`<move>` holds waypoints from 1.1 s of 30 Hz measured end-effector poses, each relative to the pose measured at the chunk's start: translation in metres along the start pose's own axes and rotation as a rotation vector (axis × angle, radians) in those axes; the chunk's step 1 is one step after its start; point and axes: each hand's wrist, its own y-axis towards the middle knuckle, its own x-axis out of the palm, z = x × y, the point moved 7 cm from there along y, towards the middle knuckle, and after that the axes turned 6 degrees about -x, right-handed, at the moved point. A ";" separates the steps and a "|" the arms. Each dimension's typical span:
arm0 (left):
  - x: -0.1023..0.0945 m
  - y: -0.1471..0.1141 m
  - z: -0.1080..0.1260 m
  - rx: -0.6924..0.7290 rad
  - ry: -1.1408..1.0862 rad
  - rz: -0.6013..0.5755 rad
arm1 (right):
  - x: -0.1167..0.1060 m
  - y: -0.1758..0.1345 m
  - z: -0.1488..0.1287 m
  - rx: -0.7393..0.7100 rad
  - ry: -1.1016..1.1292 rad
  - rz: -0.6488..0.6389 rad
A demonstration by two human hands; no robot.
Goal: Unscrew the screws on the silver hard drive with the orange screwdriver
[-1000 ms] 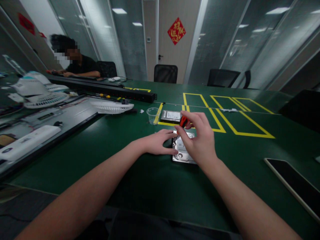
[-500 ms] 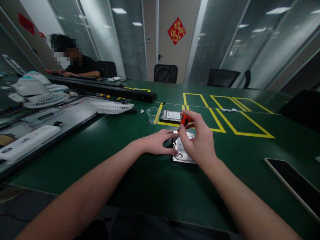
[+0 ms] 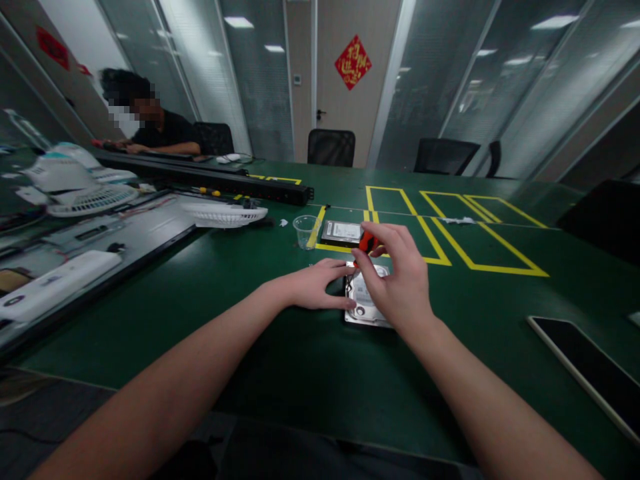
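A silver hard drive [image 3: 367, 310] lies flat on the green table in front of me. My left hand [image 3: 320, 285] holds its left side, with the thumb on the lower part and the fingers at the upper left corner. In my right hand [image 3: 400, 277] is a red and black screwdriver [image 3: 369, 241], pinched by the handle between thumb and fingers. It stands nearly upright, its lower end at the drive's upper left corner. Whether the tip sits in a screw is too small to tell. My right hand hides the drive's right part.
A second hard drive [image 3: 343, 231] lies behind, beside a clear plastic cup [image 3: 306, 233]. Yellow tape [image 3: 505, 269] marks the table. Fan parts [image 3: 225, 215], a power strip [image 3: 55, 283] and a long black bar [image 3: 280, 192] are left; a phone-like slab [image 3: 590, 367] is right. Someone [image 3: 165, 133] sits far left.
The right thumb and fingers have shifted slightly on the screwdriver handle, and the handle has moved a little to the left. My left hand and the hard drive stay put.
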 end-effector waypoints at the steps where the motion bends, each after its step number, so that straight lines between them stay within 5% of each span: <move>1: 0.000 0.000 0.000 -0.005 0.003 -0.004 | 0.001 0.000 -0.001 -0.005 0.006 -0.001; 33: -0.001 0.000 0.005 0.000 0.010 -0.006 | 0.000 -0.002 0.002 0.018 0.002 0.001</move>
